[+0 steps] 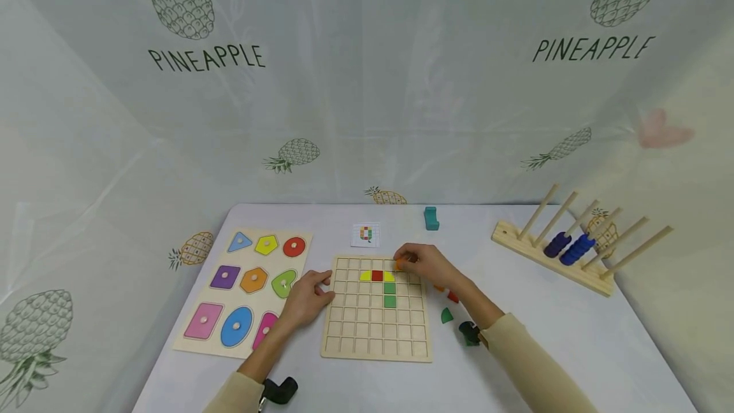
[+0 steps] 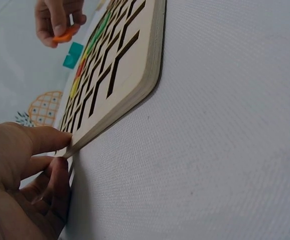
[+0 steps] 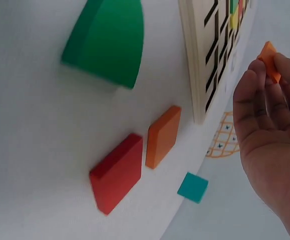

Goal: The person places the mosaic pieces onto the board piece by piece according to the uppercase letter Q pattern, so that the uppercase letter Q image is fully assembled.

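Note:
My left hand [image 1: 308, 298] holds the left edge of a wooden grid board [image 1: 375, 357], its fingertips against the rim; in the left wrist view, that hand [image 2: 19, 175] has its fingers above and below the edge. Over the board's upper right part, my right hand [image 1: 427, 263] pinches an orange piece [image 3: 270, 62], raised off the board in the wrist views. In the grid lie a red square [image 1: 377, 276] between two yellow pieces [image 1: 365, 276], and two green squares [image 1: 390, 301] below the right one. A card with a coloured pattern [image 1: 365, 234] lies behind the board.
Right of the board lie a green quarter-round piece [image 3: 107, 45], a red square piece [image 3: 117, 175] and an orange piece [image 3: 164, 136]. A teal block [image 1: 431, 218] sits at the back. A shape puzzle [image 1: 192, 348] stands left; a peg rack with beads [image 1: 550, 266] stands far right.

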### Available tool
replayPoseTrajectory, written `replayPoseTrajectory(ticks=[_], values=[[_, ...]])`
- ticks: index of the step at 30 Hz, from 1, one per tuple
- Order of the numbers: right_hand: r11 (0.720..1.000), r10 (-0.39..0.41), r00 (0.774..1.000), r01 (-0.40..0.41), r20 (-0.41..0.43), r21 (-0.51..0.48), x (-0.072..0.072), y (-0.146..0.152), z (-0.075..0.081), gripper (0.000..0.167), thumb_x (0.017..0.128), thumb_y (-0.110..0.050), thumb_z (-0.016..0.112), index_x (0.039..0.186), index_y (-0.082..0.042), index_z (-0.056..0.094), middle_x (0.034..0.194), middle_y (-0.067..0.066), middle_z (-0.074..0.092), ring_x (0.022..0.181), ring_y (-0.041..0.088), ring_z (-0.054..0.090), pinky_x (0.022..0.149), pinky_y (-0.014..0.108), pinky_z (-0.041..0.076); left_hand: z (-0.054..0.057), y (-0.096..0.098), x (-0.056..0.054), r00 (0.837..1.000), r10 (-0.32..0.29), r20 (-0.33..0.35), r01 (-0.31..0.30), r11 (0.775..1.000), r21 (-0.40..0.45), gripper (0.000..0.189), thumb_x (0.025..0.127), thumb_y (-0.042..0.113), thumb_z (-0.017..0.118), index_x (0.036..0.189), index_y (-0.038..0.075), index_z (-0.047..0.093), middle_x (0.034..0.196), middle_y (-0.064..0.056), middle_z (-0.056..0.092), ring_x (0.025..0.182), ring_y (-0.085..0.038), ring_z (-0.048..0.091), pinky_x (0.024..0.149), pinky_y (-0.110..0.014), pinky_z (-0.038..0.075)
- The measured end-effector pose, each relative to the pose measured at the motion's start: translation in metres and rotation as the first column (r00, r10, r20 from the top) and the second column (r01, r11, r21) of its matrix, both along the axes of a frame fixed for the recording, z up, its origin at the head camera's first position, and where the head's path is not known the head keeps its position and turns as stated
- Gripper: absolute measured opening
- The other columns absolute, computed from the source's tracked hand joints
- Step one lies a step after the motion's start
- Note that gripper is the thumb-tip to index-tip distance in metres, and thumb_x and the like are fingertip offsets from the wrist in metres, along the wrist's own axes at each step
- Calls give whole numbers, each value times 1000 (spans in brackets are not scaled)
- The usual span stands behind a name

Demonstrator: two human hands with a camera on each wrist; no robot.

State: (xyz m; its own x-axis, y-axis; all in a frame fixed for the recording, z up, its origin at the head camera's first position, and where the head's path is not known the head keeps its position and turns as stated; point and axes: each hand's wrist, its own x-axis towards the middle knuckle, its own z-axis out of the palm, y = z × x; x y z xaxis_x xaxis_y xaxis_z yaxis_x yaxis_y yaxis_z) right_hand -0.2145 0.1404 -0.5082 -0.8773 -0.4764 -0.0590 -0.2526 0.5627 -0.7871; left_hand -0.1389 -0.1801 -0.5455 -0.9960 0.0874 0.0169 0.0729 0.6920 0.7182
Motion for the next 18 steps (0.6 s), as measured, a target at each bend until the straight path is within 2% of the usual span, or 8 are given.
replayPoseTrajectory(ticks=[8,13,18], values=[[998,61,998,-61,16,-30,3,-23,-5,17,96,-21,70,109,-10,71,91,-6,67,84,15,59,76,29,49,1,0,0,1000,-2,-6,2,1000,13,49,86,11,77,132,1,65,101,0,63,73,-7,55,62,-23,43],[995,90,996,-90,2,-42,4,-34,-7,11,95,-21,71,105,-15,72,90,-8,68,84,12,62,78,31,49,0,0,0,1000,-3,-10,3,1000,14,49,86,11,78,132,1,65,100,1,63,72,-6,56,62,-23,43],[991,130,991,-129,11,-31,4,-43,-7,10,95,-22,71,103,-17,71,89,-8,68,82,11,62,77,28,49,-2,-1,0,1000,-6,-14,6,1000,11,49,86,12,78,132,1,65,100,2,63,71,-5,55,62,-23,44]])
